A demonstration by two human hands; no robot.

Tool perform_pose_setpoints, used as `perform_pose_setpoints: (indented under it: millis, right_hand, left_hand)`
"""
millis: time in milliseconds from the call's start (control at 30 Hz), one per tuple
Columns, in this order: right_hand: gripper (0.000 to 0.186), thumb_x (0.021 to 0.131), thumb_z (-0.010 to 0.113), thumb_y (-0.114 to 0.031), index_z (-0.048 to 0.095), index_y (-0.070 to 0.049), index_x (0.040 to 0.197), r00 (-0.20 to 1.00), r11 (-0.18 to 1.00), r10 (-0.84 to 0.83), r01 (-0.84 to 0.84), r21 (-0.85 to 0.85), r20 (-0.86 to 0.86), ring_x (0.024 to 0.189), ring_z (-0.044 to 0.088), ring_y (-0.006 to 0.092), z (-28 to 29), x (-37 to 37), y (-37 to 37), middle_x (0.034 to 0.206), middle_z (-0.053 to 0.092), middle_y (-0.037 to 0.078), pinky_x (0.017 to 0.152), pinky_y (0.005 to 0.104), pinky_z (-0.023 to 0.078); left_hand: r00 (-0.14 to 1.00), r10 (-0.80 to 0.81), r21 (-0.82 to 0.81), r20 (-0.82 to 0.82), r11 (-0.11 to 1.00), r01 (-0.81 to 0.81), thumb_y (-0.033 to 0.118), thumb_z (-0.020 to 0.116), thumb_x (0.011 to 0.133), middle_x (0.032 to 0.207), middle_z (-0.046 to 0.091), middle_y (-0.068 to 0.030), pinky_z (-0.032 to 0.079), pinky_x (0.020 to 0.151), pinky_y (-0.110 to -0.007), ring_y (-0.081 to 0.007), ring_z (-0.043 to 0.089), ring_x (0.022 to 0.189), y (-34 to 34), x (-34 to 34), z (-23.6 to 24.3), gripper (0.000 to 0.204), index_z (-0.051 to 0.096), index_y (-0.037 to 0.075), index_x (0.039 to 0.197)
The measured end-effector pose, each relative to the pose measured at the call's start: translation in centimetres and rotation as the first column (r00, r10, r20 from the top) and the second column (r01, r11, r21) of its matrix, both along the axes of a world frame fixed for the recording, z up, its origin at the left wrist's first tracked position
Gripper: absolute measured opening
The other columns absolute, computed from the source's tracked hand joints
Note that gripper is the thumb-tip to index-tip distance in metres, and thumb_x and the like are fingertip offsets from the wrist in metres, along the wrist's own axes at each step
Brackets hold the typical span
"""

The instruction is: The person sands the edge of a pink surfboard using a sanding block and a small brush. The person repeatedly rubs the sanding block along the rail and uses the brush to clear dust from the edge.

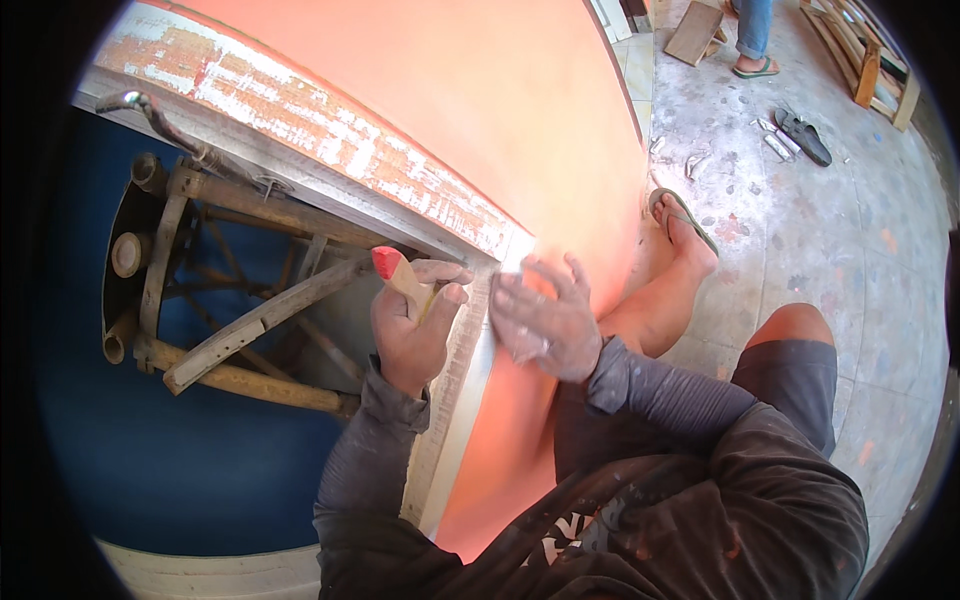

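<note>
Near the centre, my left hand (420,320) grips a pale wooden handle (400,278) with a red end pointing up; what is at its other end is hidden behind my fingers. Just to its right, my right hand (545,315), slightly blurred, has its fingers spread against the corner where the whitish frame strip (453,390) meets the peach wall (480,110). Above the hands runs a ledge (300,135) with patchy white paint over brick colour, and a bent metal latch (150,112) sticks out along it.
Behind the frame, wood and bamboo scaffolding (250,370) stands against dark blue. On the tiled floor (860,330) at right lie a dark sandal (805,135), wooden boards (690,30) and scraps. Another person's sandalled foot (755,62) is near stacked wood (860,70). My legs extend rightward.
</note>
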State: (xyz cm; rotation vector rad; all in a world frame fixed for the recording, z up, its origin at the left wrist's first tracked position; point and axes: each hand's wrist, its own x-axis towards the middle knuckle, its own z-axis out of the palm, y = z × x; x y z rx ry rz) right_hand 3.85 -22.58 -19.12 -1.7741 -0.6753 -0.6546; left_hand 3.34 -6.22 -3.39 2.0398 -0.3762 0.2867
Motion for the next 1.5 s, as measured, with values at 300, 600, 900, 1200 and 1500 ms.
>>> perform_pose_setpoints:
  millis: [300,600,900,1200,1500]
  right_hand:
    - [0.061,0.083,0.072,-0.028,0.058,-0.028,0.142,0.995,0.995,-0.1,0.1,0.009,-0.013,0.142,0.04,0.0307,-0.3,1.9,-0.5,0.149,0.055,-0.005,0.115,0.065,0.013]
    - [0.055,0.083,0.077,-0.03,0.065,-0.022,0.136,0.991,0.989,-0.135,0.133,-0.067,-0.028,0.14,0.044,0.0325,0.2,2.4,-1.2,0.144,0.06,0.002,0.118,0.0587,0.013]
    - [0.055,0.084,0.075,-0.025,0.063,-0.023,0.138,0.992,0.989,-0.125,0.128,-0.081,0.034,0.141,0.043,0.0327,-0.6,2.3,-0.9,0.146,0.058,0.002,0.118,0.058,0.011]
    - [0.063,0.083,0.075,-0.025,0.058,-0.027,0.143,0.997,0.997,-0.023,0.029,-0.074,0.071,0.142,0.04,0.033,-0.9,1.0,-0.5,0.149,0.055,-0.001,0.114,0.0654,0.016]
    - [0.056,0.086,0.071,-0.029,0.059,-0.028,0.141,0.986,0.99,0.114,-0.102,-0.097,0.121,0.143,0.038,0.033,-0.7,-1.9,1.1,0.149,0.055,-0.005,0.116,0.0653,0.015]
  left_hand:
    - [1.0,0.014,0.034,0.01,0.999,-0.014,0.002,0.067,0.09,0.101,0.071,-0.011,0.052,0.084,-0.031,-0.0162,0.065,0.094,0.0,0.0,0.1,0.013,0.067,-0.001,0.103]
    - [1.0,0.013,0.042,0.018,0.999,-0.014,0.0,0.067,0.09,0.1,0.071,-0.0111,0.053,0.084,-0.032,-0.0167,0.065,0.094,-0.1,0.0,0.1,0.013,0.066,-0.001,0.103]
    - [1.0,0.009,0.097,0.02,0.995,-0.011,0.002,0.067,0.09,0.1,0.071,-0.0113,0.052,0.086,-0.032,-0.0171,0.066,0.095,-0.1,0.0,0.2,0.013,0.066,-0.001,0.103]
    - [1.0,-0.003,0.053,0.008,0.999,0.003,0.003,0.067,0.091,0.101,0.071,-0.0114,0.051,0.088,-0.033,-0.0177,0.065,0.096,0.1,0.1,0.0,0.013,0.066,-0.001,0.103]
    - [1.0,-0.004,-0.028,-0.008,1.0,0.004,0.001,0.066,0.09,0.102,0.071,-0.0105,0.051,0.089,-0.033,-0.0175,0.065,0.097,0.2,-0.1,-0.1,0.012,0.067,-0.001,0.103]
